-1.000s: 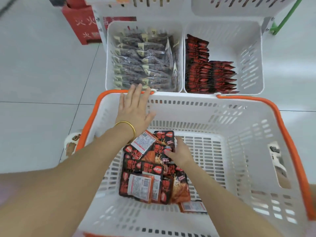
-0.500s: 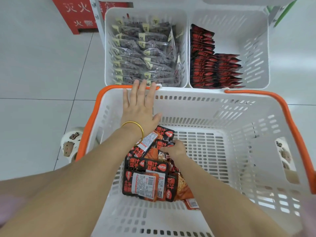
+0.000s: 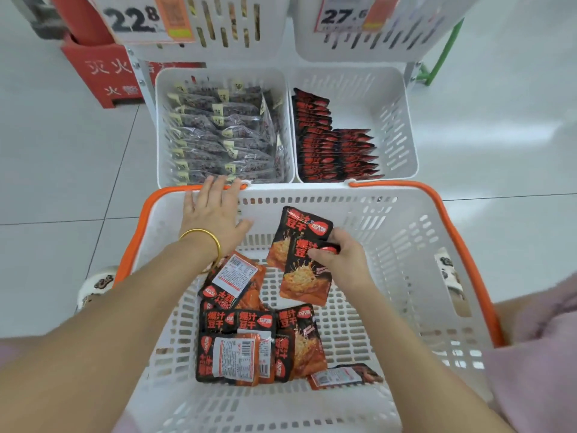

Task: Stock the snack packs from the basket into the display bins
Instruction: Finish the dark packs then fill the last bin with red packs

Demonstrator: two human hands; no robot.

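A white basket [image 3: 415, 264] with orange handles sits in front of me, with several black-and-orange snack packs [image 3: 246, 345] lying on its bottom. My right hand [image 3: 343, 260] grips two such packs [image 3: 296, 254], lifted above the pile inside the basket. My left hand [image 3: 212, 214] rests flat on the basket's far rim, a gold bangle on its wrist. Beyond the basket, the right display bin [image 3: 393, 126] holds rows of matching red-black packs [image 3: 331, 145] along its left side. The left display bin [image 3: 160, 126] is filled with dark clear-wrapped packs [image 3: 218, 139].
Two upper white bins [image 3: 390, 42] with price tags 22.8 and 27.6 hang over the lower bins. A red box [image 3: 100, 73] stands on the floor at the back left, a green rack leg [image 3: 443, 57] at the back right. White tiled floor lies around.
My right hand has picked two packs out of the pile and raised them toward the basket's far side. My left hand stays on the rim. The view tilted up.
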